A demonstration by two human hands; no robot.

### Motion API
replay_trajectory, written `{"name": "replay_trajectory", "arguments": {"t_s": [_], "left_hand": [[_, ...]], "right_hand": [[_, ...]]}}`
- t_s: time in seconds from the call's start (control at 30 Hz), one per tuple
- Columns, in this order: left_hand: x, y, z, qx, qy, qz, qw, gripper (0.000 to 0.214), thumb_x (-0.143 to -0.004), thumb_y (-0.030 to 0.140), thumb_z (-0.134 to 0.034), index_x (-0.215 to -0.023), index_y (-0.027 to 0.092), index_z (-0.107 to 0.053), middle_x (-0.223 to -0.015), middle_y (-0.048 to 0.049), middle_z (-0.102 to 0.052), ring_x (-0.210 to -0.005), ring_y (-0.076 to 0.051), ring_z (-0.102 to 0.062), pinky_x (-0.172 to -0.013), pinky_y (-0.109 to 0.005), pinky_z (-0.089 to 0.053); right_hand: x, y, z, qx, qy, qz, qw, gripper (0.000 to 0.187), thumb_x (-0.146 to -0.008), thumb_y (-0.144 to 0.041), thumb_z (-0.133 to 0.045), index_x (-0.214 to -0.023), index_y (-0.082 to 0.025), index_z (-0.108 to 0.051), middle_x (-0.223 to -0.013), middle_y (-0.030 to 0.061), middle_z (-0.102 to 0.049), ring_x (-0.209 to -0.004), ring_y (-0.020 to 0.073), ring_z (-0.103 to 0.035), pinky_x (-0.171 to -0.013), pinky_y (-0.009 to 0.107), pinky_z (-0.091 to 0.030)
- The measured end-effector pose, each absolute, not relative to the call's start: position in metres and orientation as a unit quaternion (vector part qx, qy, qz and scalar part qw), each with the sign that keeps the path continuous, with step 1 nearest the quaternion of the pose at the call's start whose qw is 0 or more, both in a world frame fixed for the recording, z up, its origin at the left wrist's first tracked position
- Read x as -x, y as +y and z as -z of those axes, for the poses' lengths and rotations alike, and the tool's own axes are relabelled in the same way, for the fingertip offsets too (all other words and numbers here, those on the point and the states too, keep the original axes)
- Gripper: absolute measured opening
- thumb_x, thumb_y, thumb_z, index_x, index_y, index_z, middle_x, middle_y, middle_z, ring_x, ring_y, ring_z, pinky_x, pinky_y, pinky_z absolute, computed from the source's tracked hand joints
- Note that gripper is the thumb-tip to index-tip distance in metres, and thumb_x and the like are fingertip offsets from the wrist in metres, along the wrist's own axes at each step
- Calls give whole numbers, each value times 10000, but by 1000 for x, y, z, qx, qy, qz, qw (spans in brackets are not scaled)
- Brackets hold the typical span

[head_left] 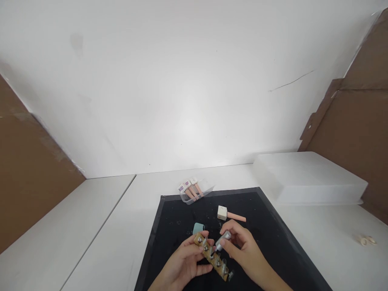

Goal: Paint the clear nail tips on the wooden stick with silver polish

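Note:
My left hand [189, 258] is closed around a wooden strip [216, 262], held at a slant above the black mat. A row of clear nail tips stands on small round metal mounts along this strip. Between its thumb and fingers, my right hand [242, 246] pinches a short silver cylinder [223, 241]. One end of the cylinder points at the strip, close to a nail tip; whether they touch, I cannot tell. Just beyond the left fingertips lies a small teal object [198, 228], partly hidden. A white nail polish bottle [222, 212] with a long pink cap lies beyond my right hand.
Several similar bottles lie in a clear plastic tray [209, 188] at the far edge of the black mat [169, 218]. To the right stands a white box or lid [315, 178]. Small beige rings [364, 240] rest on the white table. Brown cardboard [360, 141] borders both sides.

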State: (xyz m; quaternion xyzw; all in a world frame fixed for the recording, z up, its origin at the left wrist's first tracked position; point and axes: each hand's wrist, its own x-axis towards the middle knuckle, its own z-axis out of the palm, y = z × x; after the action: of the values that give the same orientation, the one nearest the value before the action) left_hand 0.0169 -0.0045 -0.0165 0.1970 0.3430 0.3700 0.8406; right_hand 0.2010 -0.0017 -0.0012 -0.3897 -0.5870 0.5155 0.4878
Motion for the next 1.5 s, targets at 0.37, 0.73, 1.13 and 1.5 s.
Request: {"name": "replay_trajectory", "arguments": {"t_s": [0.37, 0.73, 1.13, 1.5], "left_hand": [[-16, -4, 19, -193, 342, -366, 843, 322, -701, 81, -565, -1008, 178, -589, -974, -59, -652, -945, -204, -565, -788, -374, -436], [-17, -5, 15, -194, 349, -369, 839, 311, -700, 76, -557, -991, 177, -600, -944, -54, -653, -860, -170, -576, -775, -365, -441], [-17, -4, 18, -200, 347, -367, 839, 322, -694, 88, -567, -1000, 185, -593, -983, -61, -640, -954, -201, -556, -791, -370, -433], [-17, -5, 18, -201, 346, -366, 840, 319, -699, 94, -566, -1004, 183, -594, -987, -68, -641, -949, -201, -559, -797, -373, -428]], "right_hand": [[-202, 3, 7, 437, -583, -479, 490, 169, -767, -349, -595, -757, -194, -526, -571, -61, -384, -483, 101, -369, -420, 195, -343], [-203, 0, 1, 401, -605, -495, 477, 146, -769, -322, -600, -771, -188, -544, -591, -45, -446, -504, 106, -431, -458, 205, -369], [-202, 3, 8, 414, -571, -500, 503, 209, -769, -396, -598, -790, -196, -542, -609, -44, -420, -489, 99, -394, -410, 188, -367], [-202, 3, 8, 414, -582, -498, 492, 204, -782, -388, -586, -820, -193, -545, -618, -43, -421, -502, 101, -393, -420, 192, -364]]}}
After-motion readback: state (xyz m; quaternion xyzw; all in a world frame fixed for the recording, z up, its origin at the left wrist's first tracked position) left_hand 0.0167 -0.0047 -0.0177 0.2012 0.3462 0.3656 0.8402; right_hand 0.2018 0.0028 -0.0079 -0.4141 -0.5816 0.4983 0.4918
